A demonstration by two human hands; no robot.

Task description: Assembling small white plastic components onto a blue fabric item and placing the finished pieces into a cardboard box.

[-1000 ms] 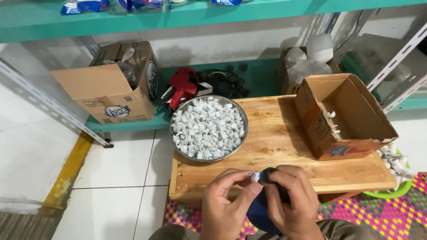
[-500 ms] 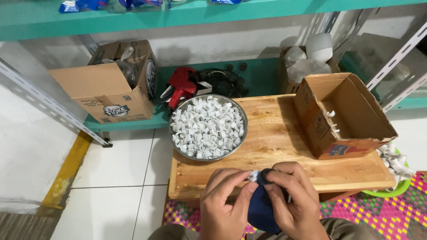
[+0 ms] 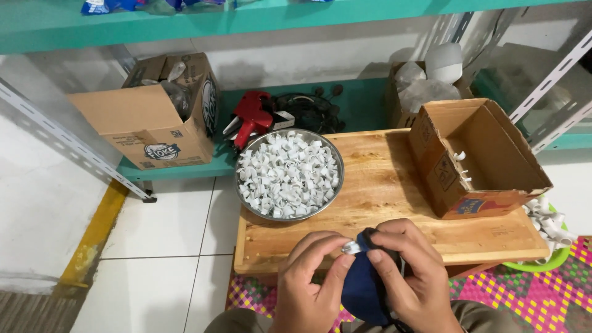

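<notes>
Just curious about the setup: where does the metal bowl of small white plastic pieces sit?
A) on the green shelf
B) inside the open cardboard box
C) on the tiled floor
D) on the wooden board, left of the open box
D: the metal bowl rests on the wooden board, left of the open cardboard box.

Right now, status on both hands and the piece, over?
Left hand pinching small white clip. Right hand gripping dark blue fabric. Metal bowl of white clips ahead on wooden board, nothing blocking.
</notes>
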